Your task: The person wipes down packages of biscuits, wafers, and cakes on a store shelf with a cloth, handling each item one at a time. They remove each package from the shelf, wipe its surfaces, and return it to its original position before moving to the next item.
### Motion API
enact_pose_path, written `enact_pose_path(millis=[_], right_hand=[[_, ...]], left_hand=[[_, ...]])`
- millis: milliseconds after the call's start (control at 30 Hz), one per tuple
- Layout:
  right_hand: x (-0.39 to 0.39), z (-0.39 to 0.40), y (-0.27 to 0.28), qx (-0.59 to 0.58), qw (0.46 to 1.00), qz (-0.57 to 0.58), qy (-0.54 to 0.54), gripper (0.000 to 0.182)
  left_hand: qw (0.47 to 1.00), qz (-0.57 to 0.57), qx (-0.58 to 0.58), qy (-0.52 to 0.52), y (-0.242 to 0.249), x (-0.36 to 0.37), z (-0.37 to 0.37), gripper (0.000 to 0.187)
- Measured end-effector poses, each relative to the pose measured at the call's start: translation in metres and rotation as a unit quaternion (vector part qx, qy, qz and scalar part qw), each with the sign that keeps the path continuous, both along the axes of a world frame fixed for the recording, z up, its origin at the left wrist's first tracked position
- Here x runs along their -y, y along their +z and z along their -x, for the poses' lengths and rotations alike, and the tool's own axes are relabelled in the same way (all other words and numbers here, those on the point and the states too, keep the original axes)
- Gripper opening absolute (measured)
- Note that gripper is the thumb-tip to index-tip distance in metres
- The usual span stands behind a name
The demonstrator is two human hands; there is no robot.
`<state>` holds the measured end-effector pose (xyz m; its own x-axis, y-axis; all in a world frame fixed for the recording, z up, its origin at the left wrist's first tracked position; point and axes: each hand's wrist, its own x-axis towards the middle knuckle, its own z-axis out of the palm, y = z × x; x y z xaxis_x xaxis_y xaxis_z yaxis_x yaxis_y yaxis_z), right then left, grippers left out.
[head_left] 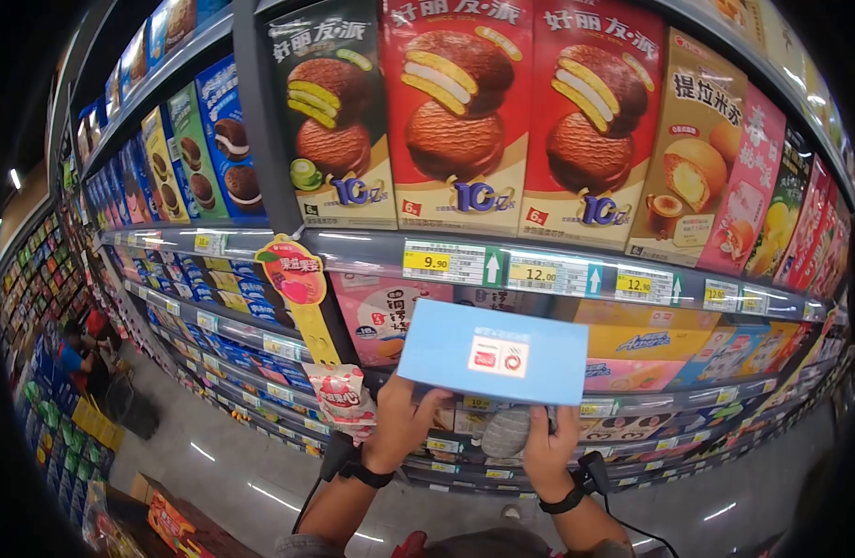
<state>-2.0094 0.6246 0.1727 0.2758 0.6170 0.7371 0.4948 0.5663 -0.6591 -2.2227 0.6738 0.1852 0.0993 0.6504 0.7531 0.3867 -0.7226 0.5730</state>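
Observation:
A light blue box [446, 358] with a small white and red label on its face is held up in front of the shelves. My left hand [401, 418] grips its lower left edge, thumb at the bottom. At the lower right edge, my right hand [550, 442] holds the same box. The fingers behind the box are partly hidden. Each wrist wears a black band with a device and cable. Behind and above the box runs a shelf edge with price labels [454, 261], with red chocolate pie boxes [460, 112] standing on it.
Lower shelves hold pink boxes [372, 316] and yellow boxes [646, 333]. A yellow hanging strip [311, 325] carries a snack bag [339, 395]. Blue biscuit packs [227, 130] fill the left shelves. A person [74, 358] is low in the aisle at far left, beside a dark basket [130, 400]. An open carton [172, 521] is lower left.

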Motion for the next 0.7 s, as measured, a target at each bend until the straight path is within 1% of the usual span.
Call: enact_pose_path(millis=[100,133,200,300,367,433,467,500,567,667,700], right_hand=[[-0.009,0.000,0.001,-0.003,1.000,-0.018,-0.006,0.035],[-0.013,0.001,0.003,-0.004,1.000,-0.021,-0.013,0.036],[-0.018,0.000,0.000,0.005,0.999,-0.040,-0.020,0.039],[-0.014,0.002,-0.003,0.024,0.997,-0.054,-0.047,0.039],[-0.004,0.003,-0.006,0.016,0.998,-0.053,-0.035,0.038],[0.006,0.005,0.003,0.015,0.998,-0.062,-0.029,0.036],[0.012,0.006,0.011,0.019,0.997,-0.069,-0.029,0.035],[0.017,0.007,0.018,0.022,0.996,-0.076,-0.028,0.035],[0.024,0.003,0.027,0.027,0.999,-0.025,-0.019,0.035],[0.030,0.000,0.027,0.031,0.999,0.027,-0.022,0.037],[0.031,-0.001,0.026,0.033,0.998,0.040,-0.025,0.037]], left_hand=[[0.998,0.026,0.050,0.014,-0.001,-0.006,-0.006,0.032],[0.999,0.010,0.038,0.027,0.007,-0.005,-0.008,0.031],[0.999,0.004,0.046,0.027,0.003,-0.009,-0.010,0.031],[0.998,0.014,0.058,0.006,0.001,-0.009,-0.008,0.030],[0.996,0.032,0.081,-0.009,0.000,-0.002,-0.007,0.028],[0.991,0.056,0.116,-0.020,0.003,0.010,-0.008,0.026],[0.992,0.020,0.128,-0.011,0.004,0.012,-0.012,0.028],[0.993,0.014,0.113,0.022,0.006,0.017,-0.014,0.029],[0.993,0.005,0.082,0.087,0.012,0.032,-0.016,0.032],[0.991,0.108,0.028,0.078,0.010,0.043,-0.018,0.037],[0.990,0.116,0.028,0.078,0.011,0.041,-0.019,0.038]])
